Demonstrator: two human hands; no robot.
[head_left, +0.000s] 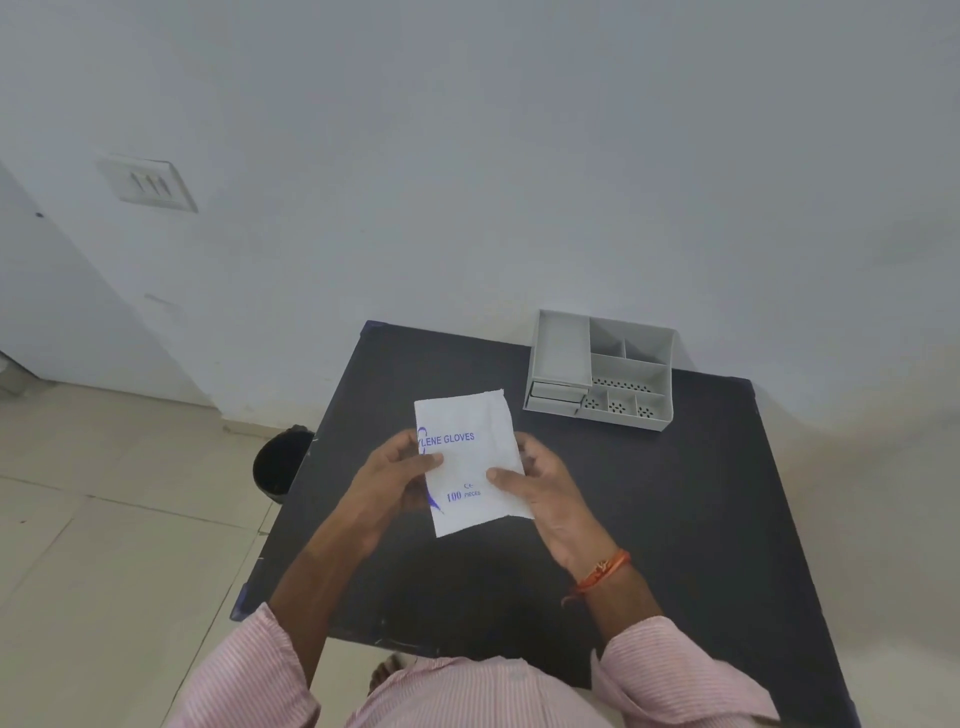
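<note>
Above one black table (675, 519), two hands, left hand (395, 480), right hand (543, 488), gripping one glove packet (470, 462)

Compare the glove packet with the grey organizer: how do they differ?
The glove packet is flat, white, printed in blue; the grey organizer is boxy, plain, split into compartments. The left hand and right hand hold the glove packet over the black table; the grey organizer stands on it, untouched. Both are rectangular.
</note>
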